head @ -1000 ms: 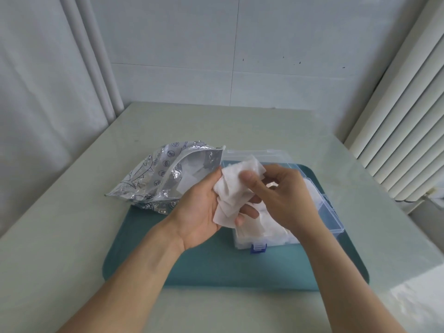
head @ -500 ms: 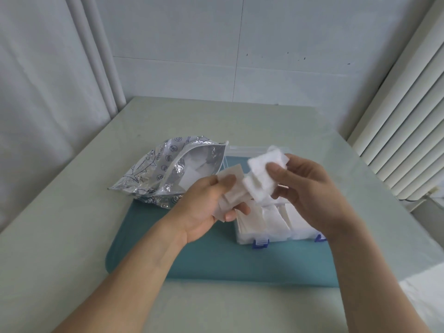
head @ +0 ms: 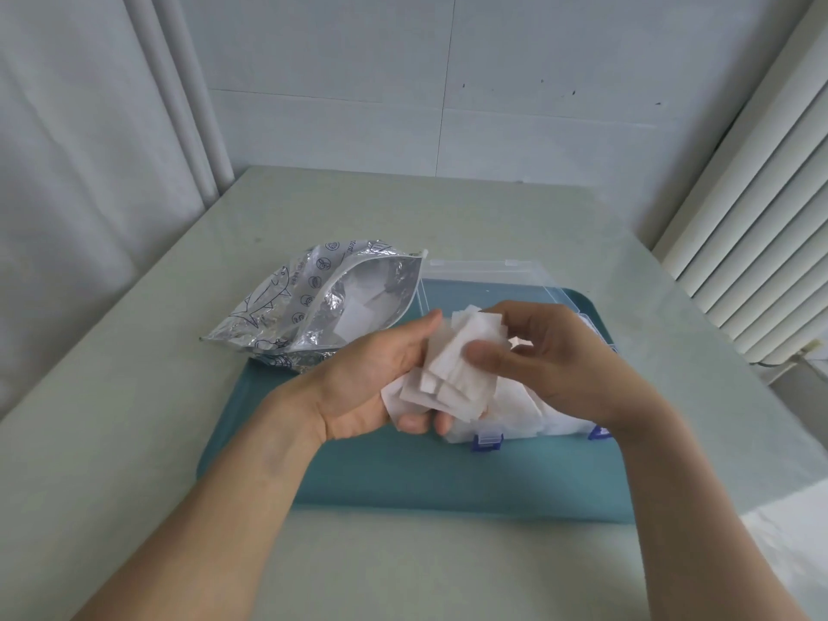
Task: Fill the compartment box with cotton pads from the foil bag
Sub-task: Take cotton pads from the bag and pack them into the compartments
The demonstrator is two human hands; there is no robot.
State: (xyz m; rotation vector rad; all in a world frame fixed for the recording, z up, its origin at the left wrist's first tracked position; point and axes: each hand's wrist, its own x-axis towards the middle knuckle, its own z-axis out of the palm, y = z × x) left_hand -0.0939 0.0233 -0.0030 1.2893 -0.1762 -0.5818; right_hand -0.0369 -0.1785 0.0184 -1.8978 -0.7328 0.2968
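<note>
White cotton pads (head: 452, 369), fanned roughly upright, gripped by both hands.

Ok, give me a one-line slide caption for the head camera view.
Both hands, left and right, hold a stack of cotton pads above the open box, foil bag open alongside.

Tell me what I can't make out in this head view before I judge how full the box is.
- Compartment box: its inside is mostly hidden by the right hand and the cotton pad stack; dividers not visible.
- Stack: pad count unclear, sheets overlap in the left hand.
- Foil bag: how many pads remain is hidden by its wall.
- Bag print: too small to read.
</note>
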